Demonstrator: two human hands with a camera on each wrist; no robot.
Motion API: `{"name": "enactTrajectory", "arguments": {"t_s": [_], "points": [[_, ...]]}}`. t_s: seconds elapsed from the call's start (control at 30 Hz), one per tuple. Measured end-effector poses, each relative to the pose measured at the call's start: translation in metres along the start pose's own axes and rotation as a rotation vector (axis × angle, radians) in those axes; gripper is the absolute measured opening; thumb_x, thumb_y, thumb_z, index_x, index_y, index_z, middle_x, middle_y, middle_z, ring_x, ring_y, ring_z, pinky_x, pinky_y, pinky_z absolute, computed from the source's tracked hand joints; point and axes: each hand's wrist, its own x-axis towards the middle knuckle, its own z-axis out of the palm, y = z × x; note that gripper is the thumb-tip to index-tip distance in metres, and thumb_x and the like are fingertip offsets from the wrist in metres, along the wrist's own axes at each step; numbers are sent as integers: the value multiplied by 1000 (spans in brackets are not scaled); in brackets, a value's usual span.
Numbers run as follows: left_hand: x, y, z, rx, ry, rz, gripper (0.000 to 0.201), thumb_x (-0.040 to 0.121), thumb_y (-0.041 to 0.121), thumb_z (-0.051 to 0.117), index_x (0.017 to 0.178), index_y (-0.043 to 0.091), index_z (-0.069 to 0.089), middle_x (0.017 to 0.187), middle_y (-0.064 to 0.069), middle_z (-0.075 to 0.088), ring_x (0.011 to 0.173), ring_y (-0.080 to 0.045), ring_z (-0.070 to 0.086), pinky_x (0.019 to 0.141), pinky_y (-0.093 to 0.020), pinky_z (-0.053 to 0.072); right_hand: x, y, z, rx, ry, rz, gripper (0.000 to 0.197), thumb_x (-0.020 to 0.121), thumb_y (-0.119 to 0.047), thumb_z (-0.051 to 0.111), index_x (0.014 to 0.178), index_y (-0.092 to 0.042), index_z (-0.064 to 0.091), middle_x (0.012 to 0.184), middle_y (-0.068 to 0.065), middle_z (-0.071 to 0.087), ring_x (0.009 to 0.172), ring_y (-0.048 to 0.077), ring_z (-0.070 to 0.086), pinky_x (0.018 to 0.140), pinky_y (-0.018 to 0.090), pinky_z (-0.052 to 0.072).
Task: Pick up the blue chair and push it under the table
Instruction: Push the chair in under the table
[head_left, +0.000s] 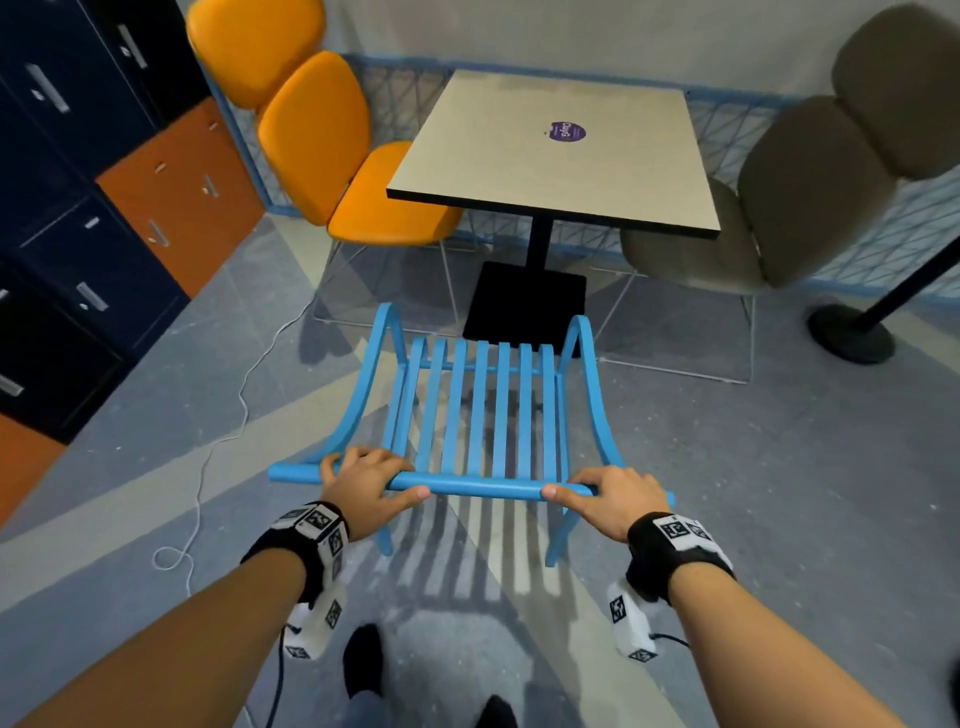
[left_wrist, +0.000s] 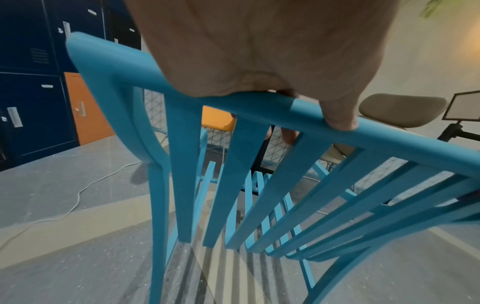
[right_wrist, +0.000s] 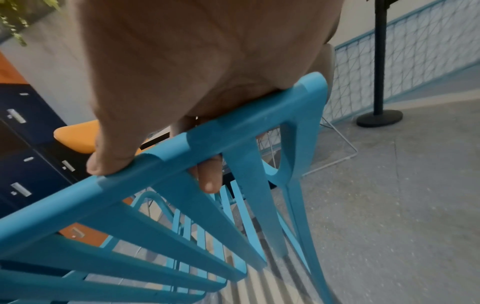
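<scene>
The blue chair (head_left: 480, 410) with slatted seat and back stands in front of me, its front facing the table (head_left: 556, 150). Both my hands grip the top rail of its back. My left hand (head_left: 363, 480) holds the rail near its left end, fingers over the top and thumb on my side; the left wrist view shows this hand (left_wrist: 272, 67) wrapped round the blue rail (left_wrist: 389, 139). My right hand (head_left: 608, 493) holds the rail near its right corner, and its fingers (right_wrist: 210, 176) curl under the rail (right_wrist: 233, 127). The chair's front edge lies near the table's black base (head_left: 524, 306).
An orange padded chair (head_left: 332, 156) sits at the table's left, a grey-brown one (head_left: 779, 208) at its right. Blue and orange lockers (head_left: 104, 208) line the left wall. A white cable (head_left: 223, 431) trails over the floor on the left. A black post with round base (head_left: 852, 332) stands right.
</scene>
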Motion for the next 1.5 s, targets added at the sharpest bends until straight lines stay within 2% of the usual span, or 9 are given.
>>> {"name": "enactTrajectory", "arguments": {"t_s": [0.27, 0.47, 0.57, 0.8, 0.9, 1.0, 1.17, 1.33, 1.5], "points": [[-5, 2, -1, 65, -45, 39, 67, 74, 87, 18, 110, 46, 57, 104, 23, 58, 99, -9, 41, 85, -40, 21, -23, 1, 14, -12, 30, 56, 92, 58, -105, 21, 99, -39, 71, 77, -12, 69, 81, 14, 61, 93, 44, 43], [-4, 5, -15, 70, -161, 59, 51, 77, 83, 31, 106, 49, 57, 100, 21, 60, 100, -10, 42, 84, -40, 25, -33, -5, 16, 6, 29, 59, 88, 57, -105, 22, 79, -32, 67, 69, -9, 68, 71, 11, 61, 88, 42, 47], [-4, 10, -14, 85, -173, 83, 53, 75, 86, 27, 103, 52, 55, 100, 20, 61, 98, -10, 44, 82, -40, 26, -37, -4, 18, 25, 29, 58, 87, 55, -106, 24, 78, -33, 67, 67, -9, 66, 69, 10, 61, 86, 41, 50], [-4, 15, -14, 100, -180, 106, 58, 66, 92, 13, 96, 58, 48, 92, 22, 57, 94, -8, 44, 79, -38, 25, -42, -7, 14, 31, 21, 50, 82, 58, -102, 33, 69, -27, 64, 56, -8, 55, 57, 11, 54, 55, 29, 40], [-5, 15, -15, 115, -211, 107, 48, 73, 88, 21, 97, 58, 48, 97, 24, 57, 95, -9, 41, 80, -39, 24, -44, -7, 18, 12, 12, 60, 83, 58, -102, 35, 73, -27, 66, 58, -8, 59, 59, 11, 57, 55, 28, 41], [-3, 14, -14, 129, -221, 116, 61, 72, 89, 20, 108, 55, 55, 98, 25, 55, 96, -9, 41, 79, -39, 24, -45, -9, 18, -40, 49, 32, 86, 62, -101, 34, 84, -25, 71, 66, -7, 64, 65, 13, 62, 57, 28, 45], [-7, 16, -10, 142, -173, 165, 69, 74, 86, 15, 121, 53, 53, 109, 24, 60, 98, -7, 40, 78, -38, 22, -44, -21, 31, -78, 116, -99, 86, 72, -95, 29, 124, -35, 60, 109, -12, 65, 98, 15, 63, 85, 38, 51], [-9, 16, -6, 112, -121, 154, 61, 78, 85, 21, 119, 53, 55, 109, 27, 57, 110, -5, 37, 89, -42, 17, -41, -21, 38, -166, 94, -100, 88, 72, -97, 21, 119, -36, 62, 105, -11, 66, 92, 16, 63, 84, 39, 48], [-4, 11, -9, 99, -68, 163, 62, 78, 85, 24, 112, 49, 61, 98, 23, 63, 96, -6, 39, 78, -37, 15, -36, -22, 35, -266, 96, -122, 87, 71, -97, 13, 101, -32, 63, 80, -8, 63, 73, 18, 61, 63, 34, 42]]}}
